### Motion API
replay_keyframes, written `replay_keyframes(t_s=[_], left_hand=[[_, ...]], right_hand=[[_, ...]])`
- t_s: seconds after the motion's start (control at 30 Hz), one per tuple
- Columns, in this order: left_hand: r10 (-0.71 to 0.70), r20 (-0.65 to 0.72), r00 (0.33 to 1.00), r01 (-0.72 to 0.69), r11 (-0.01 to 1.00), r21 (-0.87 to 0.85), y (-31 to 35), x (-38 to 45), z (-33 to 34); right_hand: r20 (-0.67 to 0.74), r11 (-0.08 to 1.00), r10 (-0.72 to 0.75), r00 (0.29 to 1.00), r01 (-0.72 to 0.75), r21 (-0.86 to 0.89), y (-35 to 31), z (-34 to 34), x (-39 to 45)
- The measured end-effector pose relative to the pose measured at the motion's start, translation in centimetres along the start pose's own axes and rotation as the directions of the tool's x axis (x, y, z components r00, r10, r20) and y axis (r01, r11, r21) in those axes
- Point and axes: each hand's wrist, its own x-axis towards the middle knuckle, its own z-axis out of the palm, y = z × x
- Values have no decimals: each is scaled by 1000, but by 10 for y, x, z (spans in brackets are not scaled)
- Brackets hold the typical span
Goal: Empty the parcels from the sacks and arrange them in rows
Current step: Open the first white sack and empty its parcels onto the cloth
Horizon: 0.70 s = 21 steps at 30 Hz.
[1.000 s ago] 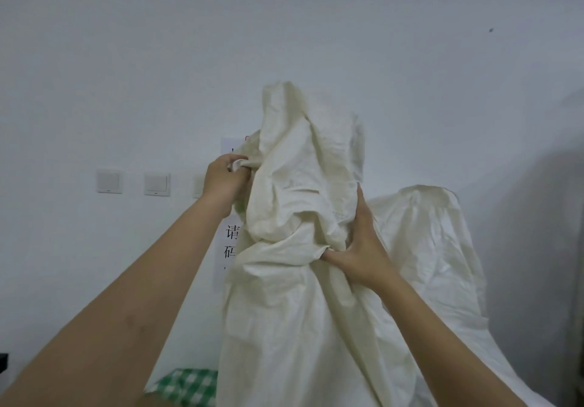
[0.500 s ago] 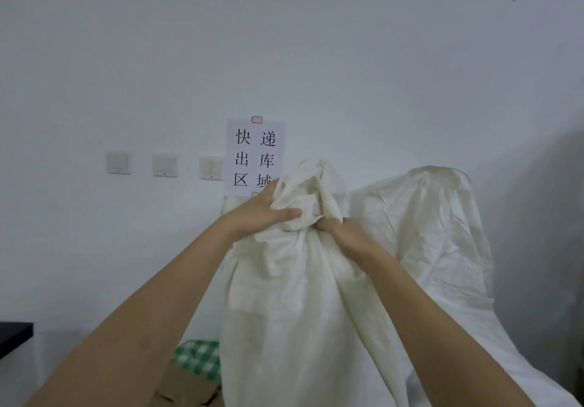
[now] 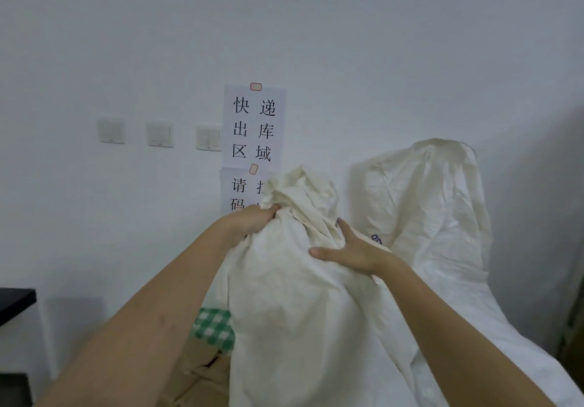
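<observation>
The sack (image 3: 303,296) stands upright in front of you, its gathered neck bunched at the top. Your left hand (image 3: 252,220) grips that neck, fingers curled into the cloth. Your right hand (image 3: 350,251) lies flat on its side, fingers spread. A second sack (image 3: 433,210) leans just behind, right.

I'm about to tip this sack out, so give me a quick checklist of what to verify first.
1. Left hand grips the bunched top of the front sack: ok.
2. Right hand holds the sack: not ok, its fingers lie flat on the cloth.
3. Parcels inside the sack: cannot tell.
4. Landing spot free: not ok, a cardboard box and green checked cloth lie below.
5. Second sack stands apart behind: ok.
</observation>
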Motion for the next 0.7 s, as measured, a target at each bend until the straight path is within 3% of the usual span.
replay_keyframes(t_s=[0.1,0.23,0.37,0.5,0.6,0.7], left_hand=[[-66,97,993,59,995,78,-10,0,4],[-15,49,999,13,1000,25,-30,6,6],[79,115,990,-66,991,-119,-49,-3,3],[52,275,960,-42,998,-44,-70,-11,4],[-65,107,992,57,995,77,-88,-6,12],[-192,10,981,190,966,-175,-95,0,20]], right_hand=[[-14,987,86,996,-88,-135,18,26,11],[-161,959,99,982,-138,-249,32,46,18],[-261,945,163,952,-227,-236,41,39,26],[-314,951,188,930,-253,-179,41,34,30],[-334,962,199,921,-248,-112,39,35,31],[-324,974,217,921,-224,15,40,31,27]])
